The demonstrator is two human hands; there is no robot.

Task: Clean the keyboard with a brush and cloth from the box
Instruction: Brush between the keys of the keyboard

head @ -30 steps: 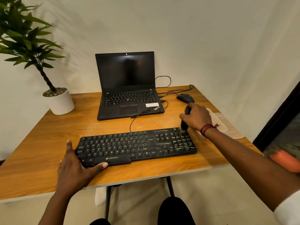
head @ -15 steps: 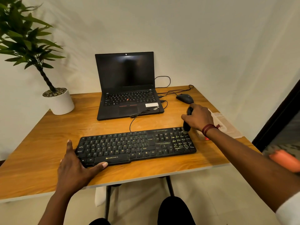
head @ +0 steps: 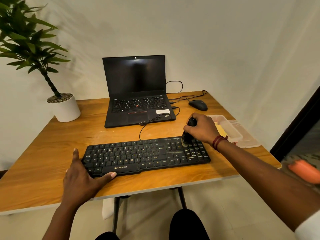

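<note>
Keyboard (head: 145, 155): black, dusty numpad keys

The keyboard (head: 145, 156) carries the brand "ZEBRONICS" in pale letters on the long bar at its front edge. Its keys show letter legends, plus "Alt", "Ctrl" and "Enter". The laptop (head: 136, 101) bears a slanted "Think" logo at its palm-rest corner. Its white sticker (head: 162, 111) is too small to read.
</note>
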